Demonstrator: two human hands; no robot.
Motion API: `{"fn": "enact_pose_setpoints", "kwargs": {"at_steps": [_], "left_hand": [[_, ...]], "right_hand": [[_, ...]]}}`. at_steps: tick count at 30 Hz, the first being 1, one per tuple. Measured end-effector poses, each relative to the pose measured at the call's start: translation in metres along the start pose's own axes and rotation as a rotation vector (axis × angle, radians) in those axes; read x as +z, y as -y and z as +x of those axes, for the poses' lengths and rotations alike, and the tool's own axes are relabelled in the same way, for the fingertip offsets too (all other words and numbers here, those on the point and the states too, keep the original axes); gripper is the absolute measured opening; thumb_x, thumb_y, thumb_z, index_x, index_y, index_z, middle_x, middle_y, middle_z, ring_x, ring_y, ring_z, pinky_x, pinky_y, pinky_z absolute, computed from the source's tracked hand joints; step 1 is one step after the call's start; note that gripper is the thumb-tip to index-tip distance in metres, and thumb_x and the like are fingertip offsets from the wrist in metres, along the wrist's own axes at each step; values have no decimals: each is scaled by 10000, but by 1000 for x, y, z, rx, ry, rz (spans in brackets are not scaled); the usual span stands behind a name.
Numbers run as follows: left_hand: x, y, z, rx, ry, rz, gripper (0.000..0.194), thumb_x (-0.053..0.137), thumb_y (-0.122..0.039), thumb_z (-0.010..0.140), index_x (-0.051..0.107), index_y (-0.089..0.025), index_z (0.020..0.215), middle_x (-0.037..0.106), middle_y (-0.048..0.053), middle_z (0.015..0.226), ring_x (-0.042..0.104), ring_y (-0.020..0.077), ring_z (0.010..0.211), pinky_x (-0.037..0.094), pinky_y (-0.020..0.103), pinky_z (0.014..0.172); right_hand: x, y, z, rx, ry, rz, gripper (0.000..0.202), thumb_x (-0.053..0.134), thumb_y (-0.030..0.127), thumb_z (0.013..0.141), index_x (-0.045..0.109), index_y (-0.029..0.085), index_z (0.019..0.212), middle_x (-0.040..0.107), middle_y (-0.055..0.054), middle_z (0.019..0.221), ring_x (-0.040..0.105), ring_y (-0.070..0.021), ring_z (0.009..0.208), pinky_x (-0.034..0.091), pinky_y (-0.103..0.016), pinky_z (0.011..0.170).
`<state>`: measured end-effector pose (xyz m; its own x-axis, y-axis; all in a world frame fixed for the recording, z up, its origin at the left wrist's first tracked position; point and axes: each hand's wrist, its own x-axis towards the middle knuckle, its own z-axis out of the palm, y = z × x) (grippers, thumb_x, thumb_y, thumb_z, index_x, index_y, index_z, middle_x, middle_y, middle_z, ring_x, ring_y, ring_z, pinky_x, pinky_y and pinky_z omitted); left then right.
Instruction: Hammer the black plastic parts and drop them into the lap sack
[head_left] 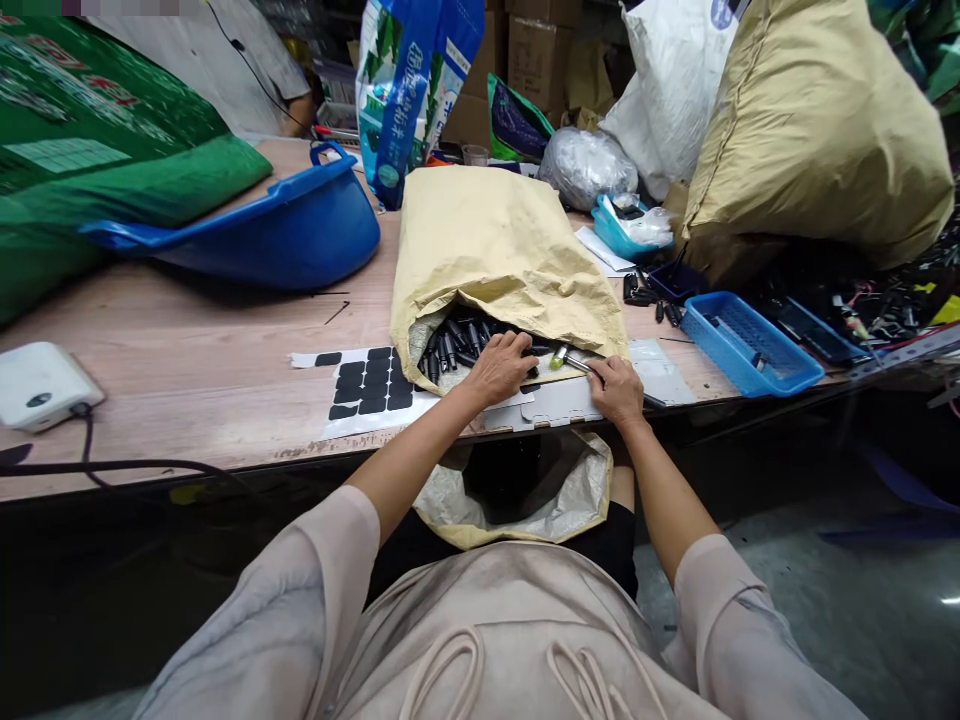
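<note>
A yellow woven sack (pixel 495 230) lies on the table with its mouth facing me, and black tube-like parts (pixel 450 345) show inside. My left hand (pixel 501 368) is at the opening, over the black parts, its fingers bent down; what they hold, if anything, is hidden. My right hand (pixel 618 390) is closed round the handle of a small hammer (pixel 576 362), whose head with a yellow-green end points left at the sack's mouth. Under my hands, at the table edge, lies a pale flat strip (pixel 555 403). A second open sack (pixel 600 490) sits on my lap.
A sheet of black stickers (pixel 373 385) lies left of the sack. A blue basin (pixel 300 230) and a white device (pixel 49 385) with a cable are further left. At right are a blue basket (pixel 750 345) and a full sack (pixel 817 130). Another person's arm (pixel 300 110) shows behind.
</note>
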<state>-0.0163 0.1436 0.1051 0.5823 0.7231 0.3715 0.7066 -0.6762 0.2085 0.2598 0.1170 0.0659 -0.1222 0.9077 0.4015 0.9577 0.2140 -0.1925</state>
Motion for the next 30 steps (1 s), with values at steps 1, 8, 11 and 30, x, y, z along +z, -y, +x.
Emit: {"fn": "enact_pose_setpoints", "kwargs": {"at_steps": [1,8,11,30], "left_hand": [[0,3,5,24,24,10,205,663,-92,863,796,-221,952,619,153,1250,524,318,1110,395,487,955],[-5,-12,-10,70,20,19,55,749,-197,903,716,-211,945,667,124,1063,510,316,1080,354,466,972],[-4,-20,-31,26,37,27,72,745,-266,935,706,-210,958,675,115,983,522,313,1044,366,451,934],[21,1,-64,-383,-71,-455,138,752,-302,894,777,-232,1010,691,34,944,614,233,944,488,380,904]], "right_hand": [[0,0,0,3,7,-6,291,600,253,973,791,258,1192,662,-84,1006,547,-261,1007,449,-366,891],[0,1,-1,9,0,23,302,590,257,977,793,261,1200,667,-86,1028,546,-267,1030,449,-375,915],[0,1,-1,17,11,22,304,589,259,979,794,259,1203,662,-90,1035,543,-269,1030,447,-380,918],[-15,6,-5,77,-53,212,322,517,295,1006,786,231,1169,704,-98,1036,611,-265,1002,510,-398,939]]}}
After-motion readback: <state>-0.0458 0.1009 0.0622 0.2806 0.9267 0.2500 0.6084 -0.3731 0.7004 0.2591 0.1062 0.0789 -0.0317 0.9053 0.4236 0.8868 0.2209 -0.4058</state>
